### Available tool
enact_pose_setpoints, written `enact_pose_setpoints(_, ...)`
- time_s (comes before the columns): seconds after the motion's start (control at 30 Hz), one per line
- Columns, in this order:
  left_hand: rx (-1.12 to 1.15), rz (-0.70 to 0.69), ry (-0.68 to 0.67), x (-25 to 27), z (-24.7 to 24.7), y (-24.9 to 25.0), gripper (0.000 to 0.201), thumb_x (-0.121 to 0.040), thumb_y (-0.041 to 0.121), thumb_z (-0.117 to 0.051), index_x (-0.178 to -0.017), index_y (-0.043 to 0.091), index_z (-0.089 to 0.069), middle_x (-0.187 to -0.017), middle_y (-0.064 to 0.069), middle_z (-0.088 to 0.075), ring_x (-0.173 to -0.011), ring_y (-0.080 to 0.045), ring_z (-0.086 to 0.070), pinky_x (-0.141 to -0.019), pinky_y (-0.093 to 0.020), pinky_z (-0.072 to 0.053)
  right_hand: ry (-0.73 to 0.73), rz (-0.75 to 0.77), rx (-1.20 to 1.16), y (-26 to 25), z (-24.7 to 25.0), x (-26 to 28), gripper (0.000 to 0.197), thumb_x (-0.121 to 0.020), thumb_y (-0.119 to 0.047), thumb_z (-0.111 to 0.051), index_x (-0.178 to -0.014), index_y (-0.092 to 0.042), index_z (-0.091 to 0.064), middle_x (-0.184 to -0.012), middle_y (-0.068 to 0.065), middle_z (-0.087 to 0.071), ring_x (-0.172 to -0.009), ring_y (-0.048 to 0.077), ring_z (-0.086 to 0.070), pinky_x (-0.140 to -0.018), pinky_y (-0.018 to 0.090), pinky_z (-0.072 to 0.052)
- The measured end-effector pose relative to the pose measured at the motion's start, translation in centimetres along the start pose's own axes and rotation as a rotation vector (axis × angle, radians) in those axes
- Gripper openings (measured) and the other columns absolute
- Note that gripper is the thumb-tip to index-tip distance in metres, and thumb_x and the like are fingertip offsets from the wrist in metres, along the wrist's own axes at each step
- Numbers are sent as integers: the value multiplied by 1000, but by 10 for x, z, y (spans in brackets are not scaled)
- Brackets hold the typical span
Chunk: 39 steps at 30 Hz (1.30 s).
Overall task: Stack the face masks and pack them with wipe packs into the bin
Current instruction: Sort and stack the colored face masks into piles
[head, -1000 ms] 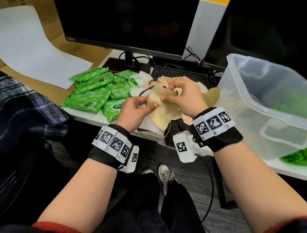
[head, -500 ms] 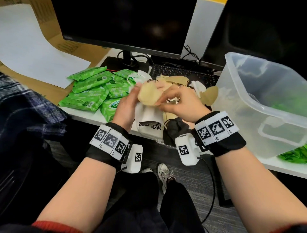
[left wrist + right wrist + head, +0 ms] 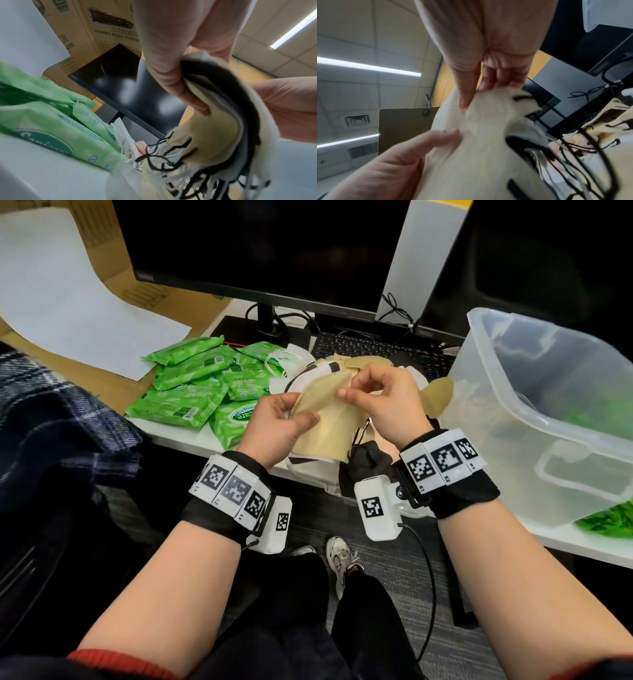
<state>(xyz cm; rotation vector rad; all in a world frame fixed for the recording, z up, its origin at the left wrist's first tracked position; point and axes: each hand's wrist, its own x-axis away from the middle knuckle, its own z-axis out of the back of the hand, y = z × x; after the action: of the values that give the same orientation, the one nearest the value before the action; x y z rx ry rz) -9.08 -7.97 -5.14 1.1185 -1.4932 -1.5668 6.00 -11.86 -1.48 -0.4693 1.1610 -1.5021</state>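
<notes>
Face masks (image 3: 329,419), tan on top with white and black ones layered beneath, sit bunched above the desk's (image 3: 178,440) front edge between both hands. Left hand (image 3: 274,429) pinches the stack's left edge between thumb and curled fingers; right hand (image 3: 383,398) pinches its upper edge between thumb and fingertips. Black ear loops dangle below. Green wipe packs (image 3: 191,385) lie just left, the clear bin (image 3: 548,412) stands to the right.

Left hand (image 3: 175,65) grip pinching layered face masks (image 3: 221,129), green wipe packs (image 3: 56,121) left, dark monitor (image 3: 126,88) behind
</notes>
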Motion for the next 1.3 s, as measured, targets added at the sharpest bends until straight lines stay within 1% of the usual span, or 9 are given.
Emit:
enact_pose_setpoints(0.23, 64, -18, -43, 2, -4, 2, 15, -81, -4, -63, -79, 11, -67, -61, 11, -69, -57, -2, -64, -59, -17, -53, -102, 8, -90, -3, 0, -1, 29, -78, 0, -69, -79, -23, -51, -63, 1, -56, -61, 13, -54, -63, 26, -46)
enact_pose_setpoints(0.47, 10, -106, -29, 0, -5, -3, 24, -80, -8, -63, -83, 15, -67, -61, 16, -67, -60, 1, -59, -63, -18, -49, -34, 16, 9, -1, -6, -4, 22, -81, -19, -70, -95, -26, -55, -63, -7, -51, -59, 9, -47, -66, 30, -41)
enact_pose_setpoints(0.57, 27, -187, -9, -1, -4, -3, 41, -77, -15, -61, -103, 16, -60, -86, 21, -68, -82, 4, -62, -78, -17, -50, 2, 53, 37, -4, -6, -1, 18, -77, -25, -74, -78, -35, -59, -70, -9, -49, -59, 4, -43, -63, 25, -39)
enact_pose_setpoints(0.67, 57, -267, -6, 1, -3, -1, 77, -75, -18, -60, -131, 31, -39, -126, 33, -42, -126, -7, -45, -103, -29, -43, 99, 113, 0, -5, -6, 2, 27, -70, -21, -79, -64, -38, -60, -76, -3, -53, -66, 2, -47, -65, 20, -38)
enact_pose_setpoints(0.7, 65, -287, -4, 1, -3, -1, 85, -75, -19, -59, -138, 30, -30, -130, 33, -34, -129, -1, -40, -102, -21, -41, 114, 131, -38, -5, -6, 3, 27, -68, -19, -80, -63, -36, -61, -78, 0, -55, -69, 3, -49, -66, 18, -38)
enact_pose_setpoints(0.8, 54, -366, 33, 1, -4, -1, 88, -75, -20, -60, -143, 16, -17, -133, 24, -26, -107, 30, -39, -86, 2, -34, 57, 200, -63, -5, -8, 7, 20, -66, -18, -78, -63, -29, -62, -76, -5, -60, -74, -3, -52, -68, 10, -35)
enact_pose_setpoints(1.0, 48, -239, 54, -4, -4, -7, 38, -72, -9, -70, -103, 11, -60, -92, 12, -66, -82, 6, -61, -80, -15, -48, -169, 161, 150, 2, -9, 7, 10, -77, -15, -70, -83, -12, -63, -69, -6, -56, -68, 6, -49, -66, 19, -39)
enact_pose_setpoints(1.1, 62, -151, 26, -5, -3, -12, 26, -75, -6, -70, -89, 16, -67, -72, 12, -71, -72, -4, -64, -76, -25, -53, -192, 151, 132, 5, -7, 6, 19, -79, -20, -62, -95, -10, -68, -87, -3, -67, -85, 14, -58, -81, 34, -48)
enact_pose_setpoints(1.3, 248, -26, 49, -8, 4, -2, 31, -75, 13, -44, -96, 9, -67, -87, -2, -71, -82, -10, -64, -77, -20, -51, -264, -16, -26, 13, -6, 6, 20, -79, -26, -49, -88, -38, -62, -98, -8, -65, -104, 21, -58, -98, 47, -42)
